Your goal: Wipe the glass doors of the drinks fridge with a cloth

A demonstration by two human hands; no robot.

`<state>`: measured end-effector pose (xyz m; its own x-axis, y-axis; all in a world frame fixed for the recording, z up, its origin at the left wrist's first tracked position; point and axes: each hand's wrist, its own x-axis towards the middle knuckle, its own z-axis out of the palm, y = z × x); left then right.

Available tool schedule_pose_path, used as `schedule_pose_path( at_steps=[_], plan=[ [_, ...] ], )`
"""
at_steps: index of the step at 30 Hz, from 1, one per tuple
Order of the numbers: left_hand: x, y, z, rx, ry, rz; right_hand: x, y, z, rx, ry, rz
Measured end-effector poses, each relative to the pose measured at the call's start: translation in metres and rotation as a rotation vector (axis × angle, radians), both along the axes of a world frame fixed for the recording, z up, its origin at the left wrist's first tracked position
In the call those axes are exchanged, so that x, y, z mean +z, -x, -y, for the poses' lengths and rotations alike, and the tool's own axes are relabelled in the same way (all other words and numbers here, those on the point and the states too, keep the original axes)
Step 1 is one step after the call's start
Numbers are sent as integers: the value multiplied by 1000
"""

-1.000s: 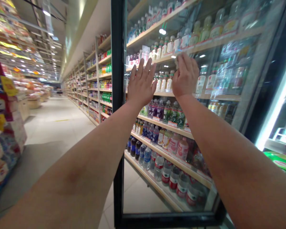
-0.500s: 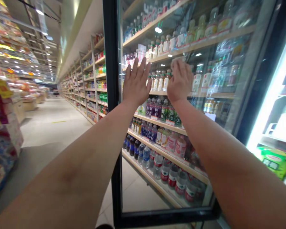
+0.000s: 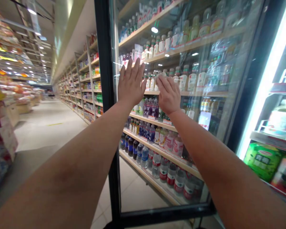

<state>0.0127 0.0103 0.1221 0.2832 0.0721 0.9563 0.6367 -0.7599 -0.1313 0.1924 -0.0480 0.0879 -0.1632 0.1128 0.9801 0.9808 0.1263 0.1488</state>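
Supermarket aisle (image 3: 45, 124) runs off to the far left, stocked shelves (image 3: 85, 82) along its right side. Near and straight ahead of me: tall glass door (image 3: 138, 194), dark-framed, swung open, long axis upright. Rows of bottled drinks (image 3: 157, 165) show beyond the pane. Lit cooler interior on the right, green package (image 3: 262, 159) on its shelf, well apart from both hands.

Both arms reach up to the glass, hands apart. My left hand (image 3: 132, 86) has its fingers spread, palm to the pane, near the left upright of the frame; nothing in it. My right hand (image 3: 169, 93) is closed over a pale cloth (image 3: 164, 74), at about the same height. Cloth lies right of the left hand, at the right fingertips, so right is nearer. Mostly hidden: could be tissue, can't tell its long axis. Only glass between the hands; frame blocks on the left.
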Motion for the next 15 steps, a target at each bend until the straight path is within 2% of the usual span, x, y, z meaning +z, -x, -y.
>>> schedule_pose_path(
  at_steps=[5, 6, 9, 11, 15],
  plan=[
    [0, 2, 3, -25, -13, 3, -6, 0, 0, -11, -168, -296],
    [0, 1, 2, -22, -15, 5, -9, -1, 0, -5, -151, -256],
    [0, 0, -3, 4, -10, 2, -17, -3, 2, 25, 25, 49],
    [0, 0, -5, -5, -1, 8, -21, -2, 4, 17, 56, 95],
    [0, 1, 1, -66, 7, 14, -26, -2, 4, -53, -174, -319]
  ],
)
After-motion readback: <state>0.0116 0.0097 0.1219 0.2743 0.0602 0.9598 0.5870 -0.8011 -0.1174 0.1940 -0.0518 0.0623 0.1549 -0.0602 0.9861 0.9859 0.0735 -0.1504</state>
